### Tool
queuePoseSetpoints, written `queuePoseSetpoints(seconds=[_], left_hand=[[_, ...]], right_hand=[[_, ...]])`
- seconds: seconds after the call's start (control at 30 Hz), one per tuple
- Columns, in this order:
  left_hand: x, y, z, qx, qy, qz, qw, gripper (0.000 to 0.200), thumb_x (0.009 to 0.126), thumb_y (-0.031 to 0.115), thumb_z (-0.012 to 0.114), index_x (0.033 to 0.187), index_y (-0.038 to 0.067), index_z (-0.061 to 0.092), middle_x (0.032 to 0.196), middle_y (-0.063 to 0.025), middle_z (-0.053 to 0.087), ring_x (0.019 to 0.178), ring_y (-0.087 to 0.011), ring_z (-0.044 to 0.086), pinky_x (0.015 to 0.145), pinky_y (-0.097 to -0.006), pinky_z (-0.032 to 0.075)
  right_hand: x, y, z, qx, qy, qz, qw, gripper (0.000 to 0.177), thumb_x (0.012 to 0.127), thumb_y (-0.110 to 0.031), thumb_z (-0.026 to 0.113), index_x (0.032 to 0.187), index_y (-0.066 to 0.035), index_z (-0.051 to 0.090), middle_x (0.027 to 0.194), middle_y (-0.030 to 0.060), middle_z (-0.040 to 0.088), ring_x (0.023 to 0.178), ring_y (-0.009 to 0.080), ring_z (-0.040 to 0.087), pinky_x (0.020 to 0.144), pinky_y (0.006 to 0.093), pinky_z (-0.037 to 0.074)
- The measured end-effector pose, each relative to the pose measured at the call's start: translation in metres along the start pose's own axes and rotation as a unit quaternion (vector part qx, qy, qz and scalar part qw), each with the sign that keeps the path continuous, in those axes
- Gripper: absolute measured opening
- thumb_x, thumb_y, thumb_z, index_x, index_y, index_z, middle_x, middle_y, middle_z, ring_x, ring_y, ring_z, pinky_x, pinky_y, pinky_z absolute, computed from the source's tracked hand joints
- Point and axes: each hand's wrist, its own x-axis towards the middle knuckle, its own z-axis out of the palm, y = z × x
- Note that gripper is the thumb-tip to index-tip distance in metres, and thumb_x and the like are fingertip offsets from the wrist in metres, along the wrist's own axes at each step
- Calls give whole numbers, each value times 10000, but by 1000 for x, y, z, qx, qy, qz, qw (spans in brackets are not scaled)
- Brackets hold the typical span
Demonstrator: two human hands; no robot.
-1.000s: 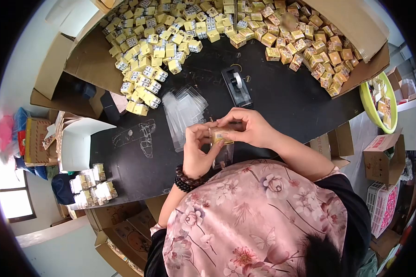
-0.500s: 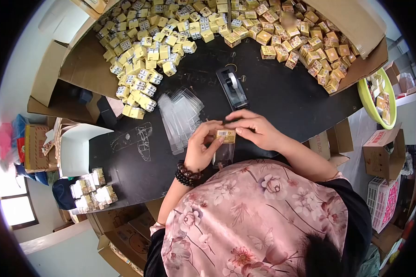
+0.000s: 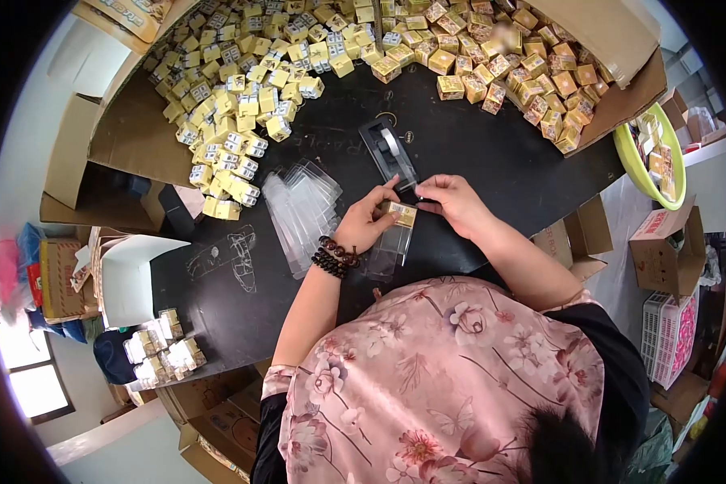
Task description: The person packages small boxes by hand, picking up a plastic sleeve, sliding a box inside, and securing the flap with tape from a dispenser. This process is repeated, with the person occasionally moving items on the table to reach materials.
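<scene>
My left hand (image 3: 365, 219) is closed on a small yellow box (image 3: 404, 214) with a barcode on its face. An empty part of a clear plastic case (image 3: 392, 248) extends below that box, toward my body. My right hand (image 3: 458, 203) pinches at the near end of a black tape dispenser (image 3: 375, 143), where the clear tape (image 3: 404, 168) comes off the roll; the strip itself is hard to make out. Left of my left hand, flat clear plastic sleeves (image 3: 298, 211) lie fanned out on the black table (image 3: 298, 323).
Piles of small yellow-and-white boxes (image 3: 246, 105) and orange-yellow boxes (image 3: 532, 77) cover the far side, within cardboard walls (image 3: 133, 137). Several wrapped packs (image 3: 165, 351) stand at the left edge. A green basket (image 3: 621, 153) and an open carton (image 3: 665, 250) are at right.
Both hands have moved forward toward the tape dispenser, the left carrying the small box and clear case. My right hand has left the box for the dispenser's near end. The view has shifted slightly.
</scene>
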Motion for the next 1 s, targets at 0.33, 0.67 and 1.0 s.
queuePoseSetpoints(seconds=[0.33, 0.67, 1.0], left_hand=[[-41, 52, 19, 155, 177, 147, 961, 243, 836, -10, 630, 1075, 30, 603, 1236, -176, 575, 1014, -319, 603, 821, -347, 517], [-75, 72, 19, 378, 213, 244, 867, 279, 785, -12, 674, 1053, 36, 611, 1211, -137, 578, 952, -315, 577, 827, -392, 519], [-149, -2, -8, -412, 331, 22, 848, 176, 950, 11, 506, 1096, 70, 426, 1210, -139, 568, 1091, -278, 606, 890, -423, 544]], right_hand=[[-33, -2, 8, 99, -59, -8, 993, 76, 908, -103, 640, 917, -31, 663, 917, 32, 660, 915, 133, 623, 818, 300, 524], [-55, -9, 46, -33, -64, 105, 992, 149, 927, -194, 648, 912, -51, 684, 871, 1, 642, 811, 92, 596, 742, 264, 500], [37, -24, 142, -422, -206, -372, 801, 296, 832, -260, 737, 894, -26, 567, 908, 121, 560, 846, 289, 579, 745, 373, 474]])
